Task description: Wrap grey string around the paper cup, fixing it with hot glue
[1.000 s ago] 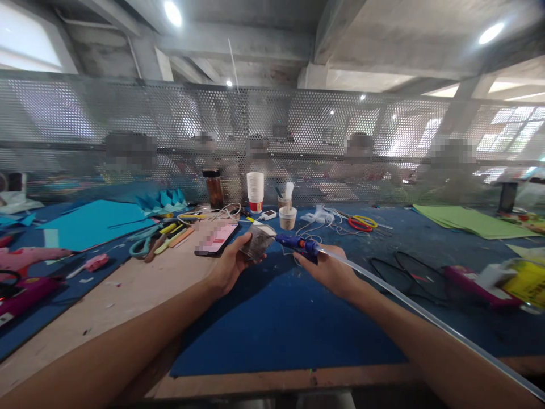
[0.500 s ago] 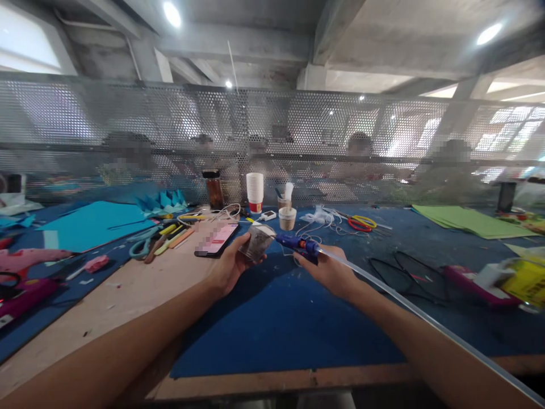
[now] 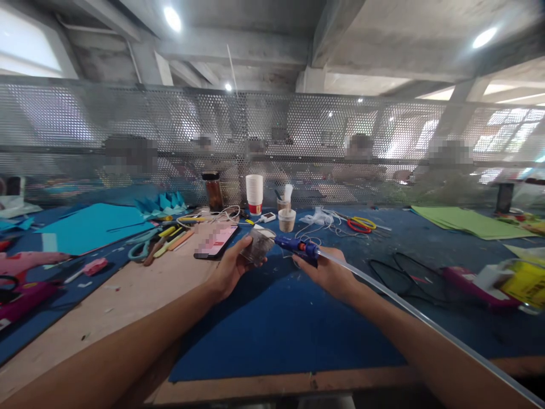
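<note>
A grey, box-like piece with a whitish top edge (image 3: 259, 245) is gripped between the thumb and fingers of my left hand (image 3: 232, 267). My right hand (image 3: 330, 270) is wrapped round a blue hot glue gun (image 3: 293, 244), whose nozzle points left at the grey piece's upper edge. Whether the tip touches it, I cannot tell. A long clear glue stick (image 3: 409, 307) runs from the gun's back over my right forearm. A phone (image 3: 216, 241) lies just left of my left hand. Behind the gun stands a paper cup with a white stick in it (image 3: 286, 220).
Scissors and craft knives (image 3: 164, 241) lie on the left near blue paper sheets (image 3: 93, 227). A pink glue gun (image 3: 29, 264) is at the far left. Stacked paper cups (image 3: 254, 196), a brown bottle (image 3: 213, 192) and red-yellow scissors (image 3: 361, 225) stand or lie behind. Green paper (image 3: 472, 220) is right.
Almost nothing differs. The view has shifted very slightly, and both hands keep the same hold on the grey piece and the glue gun.
</note>
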Action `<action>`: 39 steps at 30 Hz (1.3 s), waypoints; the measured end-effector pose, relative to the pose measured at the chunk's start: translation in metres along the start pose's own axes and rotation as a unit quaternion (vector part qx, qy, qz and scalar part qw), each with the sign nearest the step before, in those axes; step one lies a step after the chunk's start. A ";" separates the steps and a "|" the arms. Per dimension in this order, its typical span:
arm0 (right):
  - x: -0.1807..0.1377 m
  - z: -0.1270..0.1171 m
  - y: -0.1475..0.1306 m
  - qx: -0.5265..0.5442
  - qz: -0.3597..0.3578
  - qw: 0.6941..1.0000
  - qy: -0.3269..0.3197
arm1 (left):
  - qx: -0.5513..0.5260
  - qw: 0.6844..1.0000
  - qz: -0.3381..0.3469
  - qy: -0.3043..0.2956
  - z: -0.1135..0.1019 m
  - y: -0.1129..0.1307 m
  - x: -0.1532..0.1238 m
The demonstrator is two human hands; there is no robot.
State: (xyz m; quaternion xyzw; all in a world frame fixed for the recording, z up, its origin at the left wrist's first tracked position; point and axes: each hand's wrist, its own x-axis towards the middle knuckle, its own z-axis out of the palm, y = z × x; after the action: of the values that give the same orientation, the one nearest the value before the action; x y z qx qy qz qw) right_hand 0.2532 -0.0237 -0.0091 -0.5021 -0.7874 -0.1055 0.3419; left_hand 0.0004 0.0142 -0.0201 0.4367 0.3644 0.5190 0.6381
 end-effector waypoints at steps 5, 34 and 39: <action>0.000 -0.001 -0.001 0.009 -0.002 1.000 0.003 | 0.020 1.000 0.005 0.009 0.003 0.001 -0.003; 0.000 0.000 -0.001 0.010 0.001 1.000 -0.005 | 0.095 0.995 0.033 -0.015 0.007 0.001 -0.007; -0.001 0.001 0.000 0.011 0.001 1.000 -0.008 | 0.070 0.997 0.020 -0.004 0.004 0.000 -0.004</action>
State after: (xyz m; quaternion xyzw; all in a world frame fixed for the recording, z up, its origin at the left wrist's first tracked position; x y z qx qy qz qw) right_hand 0.2535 -0.0236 -0.0103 -0.4998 -0.7907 -0.0920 0.3413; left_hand 0.0034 0.0092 -0.0181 0.4894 0.3891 0.5030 0.5968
